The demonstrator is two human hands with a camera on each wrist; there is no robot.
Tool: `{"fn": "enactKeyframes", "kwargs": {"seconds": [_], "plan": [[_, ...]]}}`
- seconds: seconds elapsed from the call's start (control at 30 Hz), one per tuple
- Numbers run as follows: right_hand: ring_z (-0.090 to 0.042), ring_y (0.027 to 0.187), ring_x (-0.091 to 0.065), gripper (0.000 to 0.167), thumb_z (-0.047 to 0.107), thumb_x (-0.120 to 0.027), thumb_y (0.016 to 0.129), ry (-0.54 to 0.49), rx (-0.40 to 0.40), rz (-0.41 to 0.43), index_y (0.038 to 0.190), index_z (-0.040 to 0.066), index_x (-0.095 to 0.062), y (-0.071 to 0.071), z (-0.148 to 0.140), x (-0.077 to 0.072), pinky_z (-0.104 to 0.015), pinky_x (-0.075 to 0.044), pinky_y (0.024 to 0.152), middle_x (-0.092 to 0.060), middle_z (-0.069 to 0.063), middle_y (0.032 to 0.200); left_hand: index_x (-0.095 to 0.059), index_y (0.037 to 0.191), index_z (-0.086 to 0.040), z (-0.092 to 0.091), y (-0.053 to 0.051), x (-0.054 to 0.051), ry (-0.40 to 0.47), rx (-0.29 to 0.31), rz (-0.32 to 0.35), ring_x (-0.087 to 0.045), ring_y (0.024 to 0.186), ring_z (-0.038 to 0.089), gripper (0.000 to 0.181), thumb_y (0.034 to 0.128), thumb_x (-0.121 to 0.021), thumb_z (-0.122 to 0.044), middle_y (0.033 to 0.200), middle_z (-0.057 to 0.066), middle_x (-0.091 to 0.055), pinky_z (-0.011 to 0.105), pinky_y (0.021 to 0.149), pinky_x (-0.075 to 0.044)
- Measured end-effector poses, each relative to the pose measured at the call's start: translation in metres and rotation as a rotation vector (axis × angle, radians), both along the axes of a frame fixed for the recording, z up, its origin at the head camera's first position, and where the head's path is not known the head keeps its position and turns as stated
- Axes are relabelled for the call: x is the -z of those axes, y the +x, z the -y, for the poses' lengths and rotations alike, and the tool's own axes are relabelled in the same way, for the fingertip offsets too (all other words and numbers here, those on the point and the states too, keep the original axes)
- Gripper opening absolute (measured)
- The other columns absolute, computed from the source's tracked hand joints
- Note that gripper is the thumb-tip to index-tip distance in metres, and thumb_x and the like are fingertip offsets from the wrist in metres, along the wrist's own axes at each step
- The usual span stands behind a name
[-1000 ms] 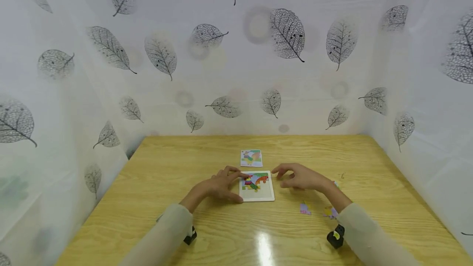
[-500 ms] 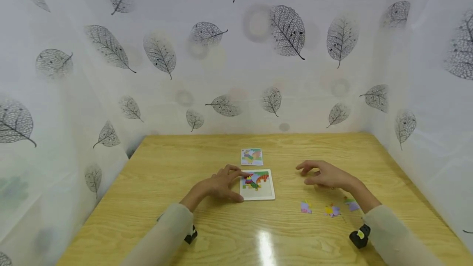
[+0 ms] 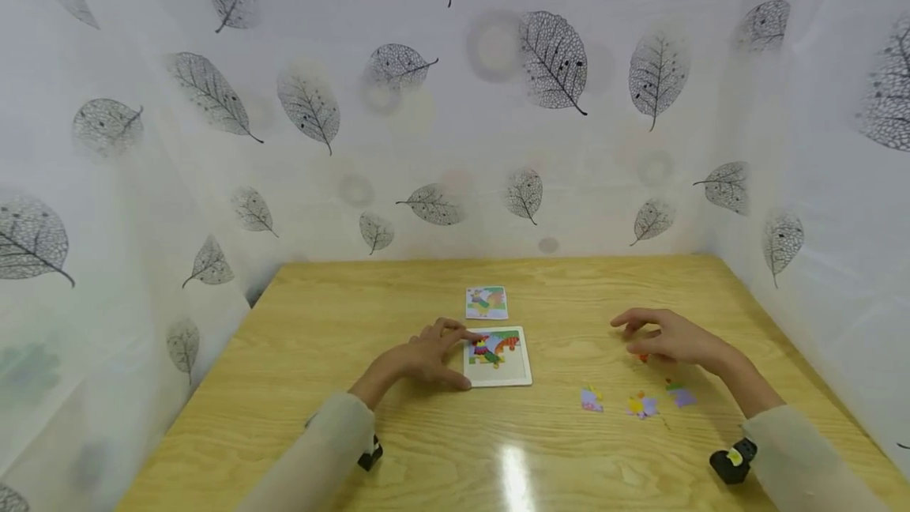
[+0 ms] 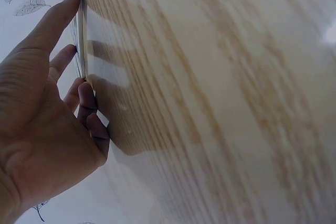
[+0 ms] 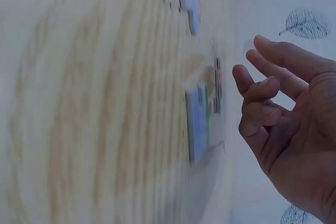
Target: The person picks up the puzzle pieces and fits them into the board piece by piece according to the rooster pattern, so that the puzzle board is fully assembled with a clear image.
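In the head view the left hand [image 3: 425, 355] rests at the left side of a white-framed puzzle tray [image 3: 528, 366], thumb at its lower left corner and a fingertip on the coloured pieces [image 3: 486, 350] inside. The left wrist view has that hand [image 4: 47, 108] with its thumb against the thin edge of the tray [image 4: 80, 24]. Over to the right, the right hand [image 3: 675, 336] hovers with loosely bent fingers and holds nothing. A reddish piece [image 3: 643, 357] shows just under its thumb. In the right wrist view this hand [image 5: 294, 114] is beside a lilac piece [image 5: 197, 124].
A small picture card [image 3: 486, 303] lies behind the tray. Loose pieces sit at the right: a lilac one [image 3: 592, 399], a yellow and lilac one [image 3: 642, 405] and a green and lilac one [image 3: 682, 396]. A leaf-patterned sheet [image 3: 455, 141] surrounds the wooden table [image 3: 398, 449].
The right hand has moved right, away from the tray's right side to above the loose pieces, uncovering some of them. The left hand has stayed on the tray.
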State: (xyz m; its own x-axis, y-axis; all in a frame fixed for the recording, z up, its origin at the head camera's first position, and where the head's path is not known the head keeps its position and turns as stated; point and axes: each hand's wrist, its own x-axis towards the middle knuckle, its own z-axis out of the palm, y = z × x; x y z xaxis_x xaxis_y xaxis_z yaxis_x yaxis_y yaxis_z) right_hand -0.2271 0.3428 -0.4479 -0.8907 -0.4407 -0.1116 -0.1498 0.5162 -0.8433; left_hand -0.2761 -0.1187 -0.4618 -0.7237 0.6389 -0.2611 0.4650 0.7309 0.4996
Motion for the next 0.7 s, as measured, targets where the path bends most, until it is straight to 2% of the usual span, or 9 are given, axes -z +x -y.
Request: {"fn": "enactKeyframes", "kwargs": {"seconds": [0.17, 0.27, 0.3, 0.4, 0.53, 0.63, 0.7], "plan": [[-0.007, 0.051, -0.038, 0.041, 0.009, -0.069, 0.099, 0.028, 0.006, -0.025, 0.136, -0.005, -0.059, 0.003, -0.016, 0.002, -0.027, -0.040, 0.044, -0.058, -0.027, 0.125, -0.041, 0.158, -0.033, 0.000, 0.000, -0.002, 0.001, 0.007, 0.004, -0.026, 0.149, 0.044, 0.081, 0.0888, -0.079, -0.051, 0.163, 0.011, -0.024, 0.074, 0.116, -0.021], [-0.012, 0.070, -0.051, 0.040, 0.001, -0.068, 0.094, 0.048, -0.022, -0.047, 0.133, -0.004, -0.061, 0.004, -0.023, 0.006, -0.029, -0.042, 0.049, -0.061, -0.025, 0.124, -0.040, 0.158, -0.033, 0.000, 0.000, 0.001, -0.007, 0.012, -0.002, -0.027, 0.148, 0.044, 0.081, 0.0889, -0.078, -0.052, 0.164, 0.011, -0.023, 0.073, 0.116, -0.022], [-0.015, 0.078, -0.053, 0.041, -0.002, -0.068, 0.092, 0.055, -0.035, -0.054, 0.133, -0.003, -0.062, 0.004, -0.024, 0.006, -0.030, -0.042, 0.051, -0.061, -0.025, 0.124, -0.040, 0.158, -0.034, 0.001, 0.000, 0.002, -0.011, 0.015, -0.004, -0.026, 0.148, 0.044, 0.082, 0.0888, -0.077, -0.053, 0.164, 0.011, -0.022, 0.073, 0.116, -0.022], [-0.017, 0.086, -0.053, 0.046, -0.007, -0.067, 0.086, 0.059, -0.056, -0.051, 0.131, -0.002, -0.063, 0.005, -0.027, 0.008, -0.032, -0.042, 0.055, -0.061, -0.023, 0.126, -0.040, 0.159, -0.036, 0.001, -0.001, 0.004, 0.000, 0.014, -0.005, -0.027, 0.148, 0.046, 0.082, 0.0881, -0.078, -0.055, 0.164, 0.012, -0.023, 0.075, 0.115, -0.021], [-0.011, 0.062, -0.042, 0.045, -0.009, -0.068, 0.084, 0.037, -0.081, -0.039, 0.129, -0.004, -0.062, 0.006, -0.028, 0.010, -0.031, -0.040, 0.052, -0.059, -0.028, 0.128, -0.039, 0.158, -0.039, 0.002, -0.005, 0.008, 0.001, 0.007, -0.008, -0.025, 0.149, 0.045, 0.083, 0.0870, -0.078, -0.057, 0.164, 0.010, -0.023, 0.075, 0.116, -0.020], [-0.006, 0.056, -0.036, 0.040, -0.009, -0.067, 0.086, 0.029, -0.090, -0.047, 0.126, -0.005, -0.064, 0.006, -0.027, 0.010, -0.029, -0.040, 0.050, -0.059, -0.030, 0.128, -0.038, 0.159, -0.040, 0.002, -0.007, 0.012, -0.010, 0.003, -0.008, -0.025, 0.150, 0.043, 0.084, 0.0865, -0.079, -0.056, 0.165, 0.008, -0.022, 0.073, 0.117, -0.020], [-0.007, 0.059, -0.040, 0.038, -0.009, -0.066, 0.086, 0.034, -0.087, -0.051, 0.124, -0.004, -0.066, 0.006, -0.026, 0.011, -0.028, -0.040, 0.049, -0.060, -0.029, 0.127, -0.038, 0.158, -0.040, 0.002, -0.008, 0.014, -0.010, -0.001, -0.004, -0.024, 0.150, 0.041, 0.084, 0.0864, -0.079, -0.055, 0.165, 0.007, -0.022, 0.072, 0.118, -0.019]]}}
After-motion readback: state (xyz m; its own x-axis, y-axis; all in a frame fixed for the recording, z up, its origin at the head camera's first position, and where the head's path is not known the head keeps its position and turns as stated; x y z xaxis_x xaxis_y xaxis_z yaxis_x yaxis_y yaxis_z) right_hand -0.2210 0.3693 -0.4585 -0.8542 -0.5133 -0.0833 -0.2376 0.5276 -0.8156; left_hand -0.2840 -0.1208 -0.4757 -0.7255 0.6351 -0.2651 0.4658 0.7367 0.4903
